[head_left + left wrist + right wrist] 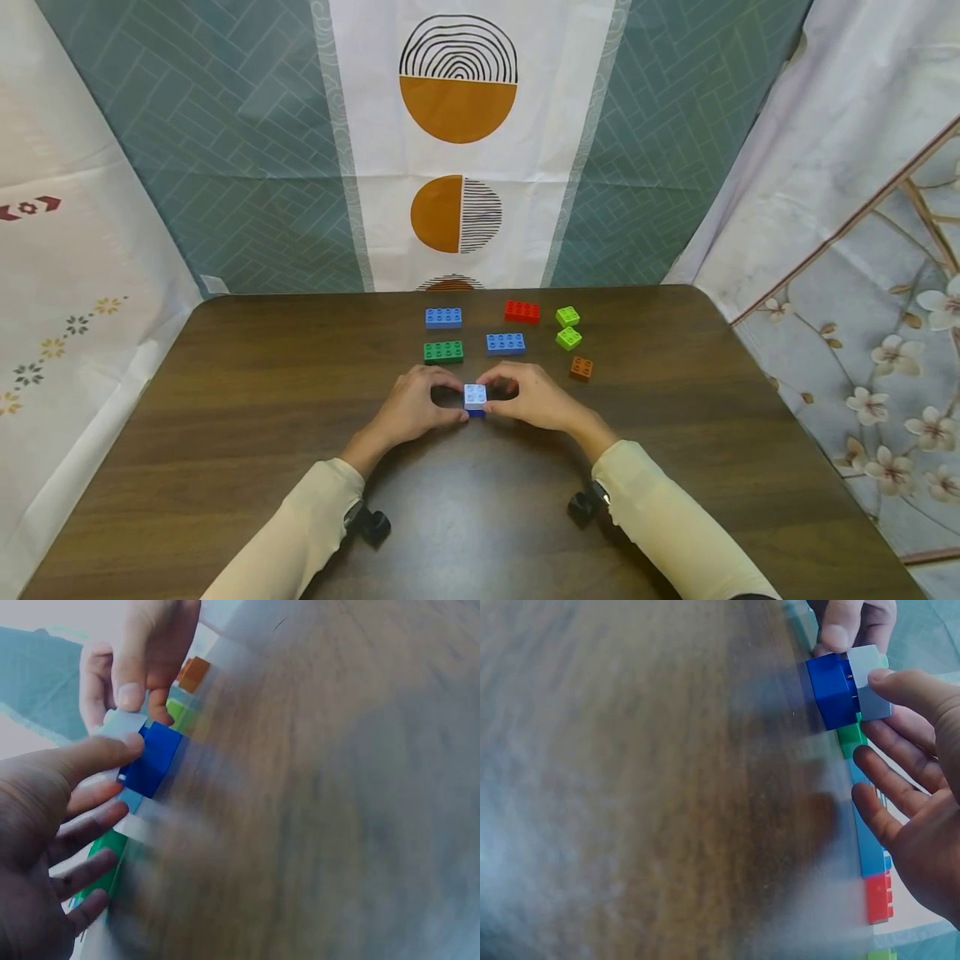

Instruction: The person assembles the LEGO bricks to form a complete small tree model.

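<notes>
A pale, whitish toy building brick (475,396) sits over a dark blue brick (832,691) in front of me, their edges lined up. Between the two, a narrow gap with bits of stud shows in the right wrist view. My right hand (536,397) pinches the pale brick from the right, thumb on its near face. From the left, my left hand (412,406) holds the dark blue brick at its side, thumb tip close to the seam. In both wrist views the other fingers of the near hand are spread off the bricks.
Behind the hands lie a green brick (443,352), two blue bricks (443,317) (506,343) and a red brick (522,312). Two lime bricks (567,317) (568,338) and an orange brick (581,368) lie to the right. The brown table (300,358) ends at a patterned curtain (247,167).
</notes>
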Motion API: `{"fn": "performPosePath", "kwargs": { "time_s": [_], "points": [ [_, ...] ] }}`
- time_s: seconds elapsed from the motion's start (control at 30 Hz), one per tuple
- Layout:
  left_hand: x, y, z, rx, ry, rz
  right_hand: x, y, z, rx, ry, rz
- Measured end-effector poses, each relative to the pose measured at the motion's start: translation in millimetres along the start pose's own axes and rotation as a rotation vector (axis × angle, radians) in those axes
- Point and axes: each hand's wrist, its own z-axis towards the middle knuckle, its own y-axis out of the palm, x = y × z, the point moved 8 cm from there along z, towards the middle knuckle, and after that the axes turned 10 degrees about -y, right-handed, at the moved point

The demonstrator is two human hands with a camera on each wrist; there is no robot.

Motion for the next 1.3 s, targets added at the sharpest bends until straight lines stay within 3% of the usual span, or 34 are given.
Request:
{"fn": "performPosePath", "kwargs": {
  "time_s": [0.13,0.3,1.3],
  "points": [
    [-0.7,-7.0,-1.4,0.015,0.018,-0.101,-2.5,0.1,0.3,-0.002,-0.004,-0.007],
    [-0.3,-9.9,-2.0,0.020,0.039,-0.156,-2.9,-0.4,0.0,0.001,0.011,-0.008],
    [-3.6,-3.2,-0.6,-0.052,0.007,-0.231,0.7,1.5,-0.3,-0.001,-0.006,-0.008]
  ]
}}
